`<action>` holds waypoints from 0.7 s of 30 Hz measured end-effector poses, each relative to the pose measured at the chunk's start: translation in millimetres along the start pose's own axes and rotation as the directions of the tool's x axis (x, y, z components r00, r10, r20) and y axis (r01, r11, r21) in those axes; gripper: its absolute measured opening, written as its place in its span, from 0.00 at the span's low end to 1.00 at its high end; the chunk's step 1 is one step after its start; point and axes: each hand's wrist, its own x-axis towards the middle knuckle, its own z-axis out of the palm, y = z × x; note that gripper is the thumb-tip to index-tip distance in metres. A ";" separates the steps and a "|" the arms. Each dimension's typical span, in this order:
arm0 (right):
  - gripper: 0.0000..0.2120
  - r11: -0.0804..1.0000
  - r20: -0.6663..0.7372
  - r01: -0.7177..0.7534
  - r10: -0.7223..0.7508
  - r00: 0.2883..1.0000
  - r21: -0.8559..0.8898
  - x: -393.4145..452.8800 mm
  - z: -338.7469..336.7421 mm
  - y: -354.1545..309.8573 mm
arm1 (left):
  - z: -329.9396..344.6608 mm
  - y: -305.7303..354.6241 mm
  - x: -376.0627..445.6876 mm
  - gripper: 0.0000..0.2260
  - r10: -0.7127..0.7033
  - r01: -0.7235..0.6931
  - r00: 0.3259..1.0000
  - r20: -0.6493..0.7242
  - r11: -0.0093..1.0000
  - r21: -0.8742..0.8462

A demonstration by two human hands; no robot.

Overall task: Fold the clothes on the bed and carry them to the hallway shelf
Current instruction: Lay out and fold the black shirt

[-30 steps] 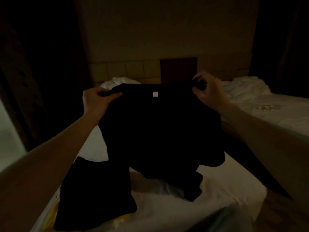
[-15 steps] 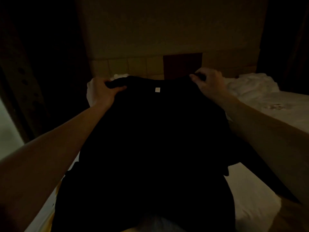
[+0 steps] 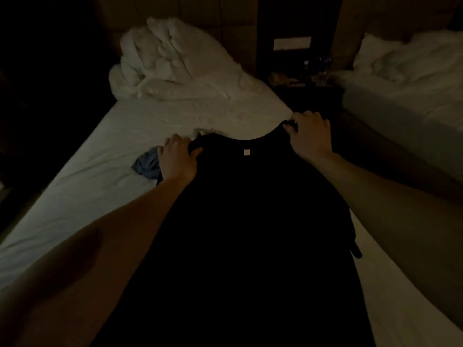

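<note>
Dim room, hard to see detail. My left hand [image 3: 176, 160] grips the black shirt [image 3: 240, 221] at its left shoulder: thumb on top of the fabric near the collar, other fingers curled round the edge and mostly hidden under it. My right hand [image 3: 309, 137] pinches the right shoulder; fingers [image 3: 292, 127] bent and bunched on the cloth, knuckles up, thumb side not clear. Both hands clamped on fabric, neither spread.

Shirt lies stretched btwn my hands and my body over the white bed [image 3: 112, 151], collar away from me, small pale tag [image 3: 246, 152] just below the neckline. Can't tell if the lower part lies flat on the sheet, too dark.

Just beside my left hand, on the sheet, a bluish crumpled piece of clothing [image 3: 147, 164]; a small pale bit [image 3: 203, 132] past the collar, can't tell what. White duvet [image 3: 172, 61] bunched at the head end. Second bed [image 3: 406, 78] to the right, dark nightstand [image 3: 308, 93] btwn them.
</note>
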 end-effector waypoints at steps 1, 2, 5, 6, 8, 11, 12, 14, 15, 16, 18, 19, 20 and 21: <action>0.14 1.000 0.009 -0.016 0.016 1.000 -0.027 6.3 30.4 6.1 | 26.4 -12.9 6.3 0.10 -0.006 0.006 0.999 0.051 1.000 -0.007; 0.13 0.999 0.025 -0.026 0.027 0.999 -0.045 10.7 60.7 11.3 | 51.6 -24.6 10.1 0.10 -0.014 0.015 0.996 0.089 1.000 -0.013; 0.13 0.997 0.094 -0.032 0.039 0.995 -0.076 11.1 140.2 27.7 | 117.3 -55.0 8.6 0.11 -0.045 0.039 0.988 0.144 0.998 0.042; 0.13 0.996 0.138 -0.034 0.045 0.989 -0.079 7.8 161.1 33.1 | 134.4 -63.2 5.1 0.11 -0.060 0.049 0.985 0.162 0.996 0.069; 0.13 0.996 0.232 -0.037 0.055 0.971 -0.078 -0.2 194.8 43.9 | 160.2 -76.0 -2.6 0.11 -0.094 0.079 0.978 0.186 0.993 0.086; 0.17 0.992 0.318 -0.066 0.097 0.943 -0.106 -12.3 220.3 53.8 | 175.1 -82.3 -9.5 0.12 -0.120 0.118 0.981 0.152 0.993 0.022; 0.18 0.991 0.324 -0.079 0.110 0.940 -0.109 -15.1 222.2 55.1 | 173.3 -82.4 -9.2 0.13 -0.138 0.142 0.979 0.147 0.990 -0.018; 0.20 0.991 0.355 -0.068 0.104 0.929 -0.112 -18.4 216.9 56.8 | 162.3 -81.6 -10.1 0.17 -0.174 0.186 0.971 0.167 0.981 -0.060; 0.22 0.993 0.378 -0.055 0.089 0.922 -0.101 -19.7 210.4 57.1 | 154.4 -82.5 -12.4 0.20 -0.205 0.220 0.962 0.180 0.973 -0.066; 0.24 0.995 0.389 -0.059 0.085 0.917 -0.079 -21.4 201.2 57.0 | 145.4 -84.0 -16.9 0.22 -0.249 0.263 0.951 0.182 0.963 -0.058; 0.26 0.991 0.397 -0.126 0.130 0.909 -0.035 -28.8 179.7 57.8 | 127.7 -93.9 -32.3 0.25 -0.344 0.340 0.923 0.173 0.939 0.052; 0.25 0.984 0.405 -0.175 0.171 0.898 -0.028 -35.1 169.1 60.7 | 119.0 -102.4 -41.9 0.26 -0.398 0.373 0.893 0.212 0.916 0.148; 0.25 0.973 0.422 -0.225 0.220 0.879 -0.039 -42.5 160.1 67.6 | 110.6 -110.7 -52.2 0.26 -0.448 0.392 0.844 0.295 0.891 0.231; 0.24 0.958 0.462 -0.276 0.277 0.842 -0.071 -52.0 151.1 75.9 | 102.9 -119.1 -63.1 0.26 -0.482 0.396 0.786 0.387 0.873 0.284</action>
